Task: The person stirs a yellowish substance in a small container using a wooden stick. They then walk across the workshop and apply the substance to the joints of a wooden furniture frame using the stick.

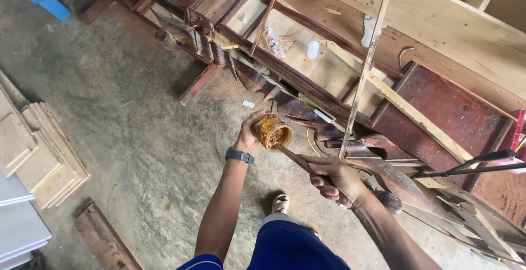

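Seen from my head camera, my left hand [249,133] is wrapped around a small round tin [272,131] smeared with yellow-brown paste, holding it tilted with its open mouth toward me, above the concrete floor [126,111]. A dark wristwatch [239,155] sits on that wrist. My right hand [335,179] is clenched on a flat wooden stick [296,160], whose far tip is dipped into the tin's mouth. Just beyond the tin, dark red carved furniture parts [263,81] and pale planks [416,23] lie heaped across the floor, with a thin pale batten [364,73] leaning over them. A stack of light boards [38,149] rests at the floor's left edge. My sandalled foot [280,203] shows below the hands.
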